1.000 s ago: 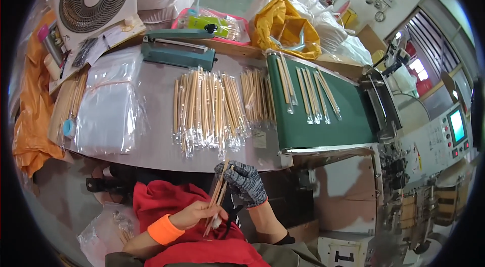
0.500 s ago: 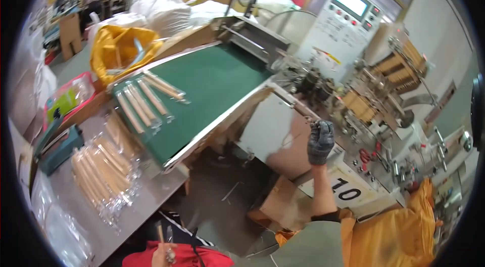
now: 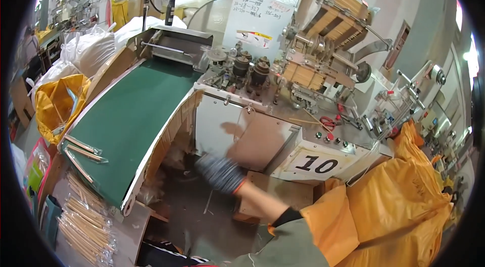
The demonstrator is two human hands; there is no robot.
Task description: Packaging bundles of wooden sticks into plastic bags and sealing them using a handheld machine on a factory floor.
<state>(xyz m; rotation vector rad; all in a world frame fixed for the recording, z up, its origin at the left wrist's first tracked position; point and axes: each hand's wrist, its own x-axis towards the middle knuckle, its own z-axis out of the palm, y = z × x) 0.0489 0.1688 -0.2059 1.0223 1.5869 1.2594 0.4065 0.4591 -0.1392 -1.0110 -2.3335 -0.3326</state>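
My right hand (image 3: 221,174), in a grey knit glove, reaches leftward over the floor gap between the green conveyor belt and the white machine cabinet. Motion smears its fingers, so their closing cannot be read, and no held thing shows. My left hand is out of view. Left of the gloved hand, a few clear-wrapped wooden sticks (image 3: 81,163), like packed chopsticks, lie on the near end of the green belt (image 3: 136,100). A larger pile of wrapped sticks (image 3: 86,229) rests on the table at the lower left.
The white cabinet (image 3: 217,125) carries machinery and red-handled scissors (image 3: 328,123). Behind it stands a control panel (image 3: 260,9). A cardboard box (image 3: 275,193) sits on the floor. Orange sacks (image 3: 399,206) crowd the right; a yellow bag (image 3: 60,105) stands left of the belt.
My view has swung to the right. My right hand has left the cabinet's edge and moved left and down. A bare hand holding a wrapped stick at the lower edge is gone from view.
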